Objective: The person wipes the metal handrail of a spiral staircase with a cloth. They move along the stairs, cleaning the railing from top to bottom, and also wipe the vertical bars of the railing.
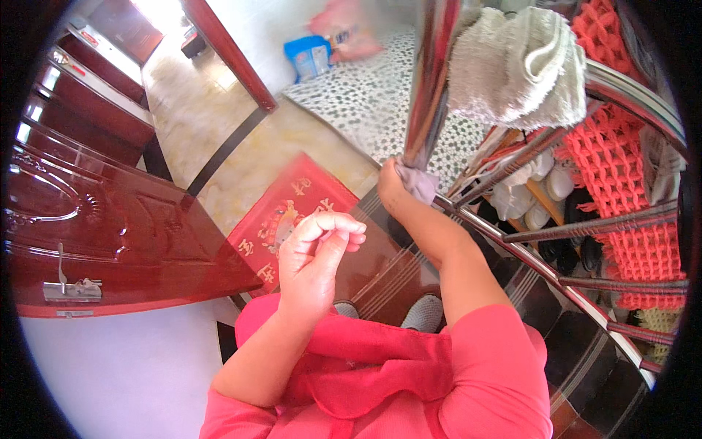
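Note:
My right hand (390,180) is wrapped round a purplish-grey cloth (419,184) at the lower part of a shiny dark-red stair post (430,82); its fingers are mostly hidden. Held up before my body, my left hand (321,258) has curled fingers with the thumb close to the index finger, and nothing shows between them. Under it on the floor lies a red doormat (296,203) with yellow characters and a printed figure. A thick whitish towel (518,68) hangs over the metal handrail (630,88), right of the post.
A red wooden door (120,230) with a metal handle stands at the left. Metal balusters (592,224) and a lower rail run along the right, with coral netted fabric (609,164) and shoes (559,184) behind. Blue (310,57) and pink bags lie on the pebble-patterned floor.

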Tool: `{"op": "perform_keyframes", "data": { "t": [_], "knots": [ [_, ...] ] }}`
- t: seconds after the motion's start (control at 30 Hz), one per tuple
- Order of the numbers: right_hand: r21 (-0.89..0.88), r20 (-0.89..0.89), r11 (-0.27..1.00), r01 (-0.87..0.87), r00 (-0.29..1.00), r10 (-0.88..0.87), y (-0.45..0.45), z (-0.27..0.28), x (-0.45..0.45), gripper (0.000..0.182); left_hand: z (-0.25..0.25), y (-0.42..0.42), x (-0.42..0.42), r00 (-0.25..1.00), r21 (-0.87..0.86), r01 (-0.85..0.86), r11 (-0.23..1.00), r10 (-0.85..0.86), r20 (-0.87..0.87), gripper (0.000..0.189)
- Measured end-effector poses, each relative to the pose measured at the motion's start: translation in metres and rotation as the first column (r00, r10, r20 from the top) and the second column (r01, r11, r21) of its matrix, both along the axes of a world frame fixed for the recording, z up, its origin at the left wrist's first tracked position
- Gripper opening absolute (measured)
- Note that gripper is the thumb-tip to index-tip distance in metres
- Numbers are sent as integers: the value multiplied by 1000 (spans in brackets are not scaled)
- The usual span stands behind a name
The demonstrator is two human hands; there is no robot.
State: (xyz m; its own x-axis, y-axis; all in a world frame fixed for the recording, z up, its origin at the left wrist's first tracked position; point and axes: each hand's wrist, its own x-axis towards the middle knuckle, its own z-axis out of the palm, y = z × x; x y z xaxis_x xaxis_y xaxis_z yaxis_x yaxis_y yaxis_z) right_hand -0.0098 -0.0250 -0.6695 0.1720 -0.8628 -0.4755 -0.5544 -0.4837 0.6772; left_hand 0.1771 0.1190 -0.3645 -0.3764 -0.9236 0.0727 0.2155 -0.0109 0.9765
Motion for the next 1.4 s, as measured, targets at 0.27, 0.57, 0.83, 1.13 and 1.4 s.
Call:
{"op": "perform_keyframes", "data": {
  "t": [0.27,0.57,0.83,1.13,1.4],
  "knots": [
    [32,760,981,191,632,-149,60,20,-16,19,2,-10,23,1000,-28,-24,999,24,-2,12],
    [568,22,679,-466,-816,-578,139,244,-52,41,-26,-34,-9,961,194,-274,942,275,24,24],
    [734,-13,673,-88,-993,-116,235,324,-51,46,4,19,-49,592,309,786,535,-510,-623,87],
    [501,-444,786,-361,-887,-124,287,307,-79,56,-19,24,-68,846,529,506,681,-274,-457,29],
    [612,-336,612,-501,-865,-373,291,299,-74,87,-5,26,-67,762,332,630,703,-476,-439,48]
  ]
}}
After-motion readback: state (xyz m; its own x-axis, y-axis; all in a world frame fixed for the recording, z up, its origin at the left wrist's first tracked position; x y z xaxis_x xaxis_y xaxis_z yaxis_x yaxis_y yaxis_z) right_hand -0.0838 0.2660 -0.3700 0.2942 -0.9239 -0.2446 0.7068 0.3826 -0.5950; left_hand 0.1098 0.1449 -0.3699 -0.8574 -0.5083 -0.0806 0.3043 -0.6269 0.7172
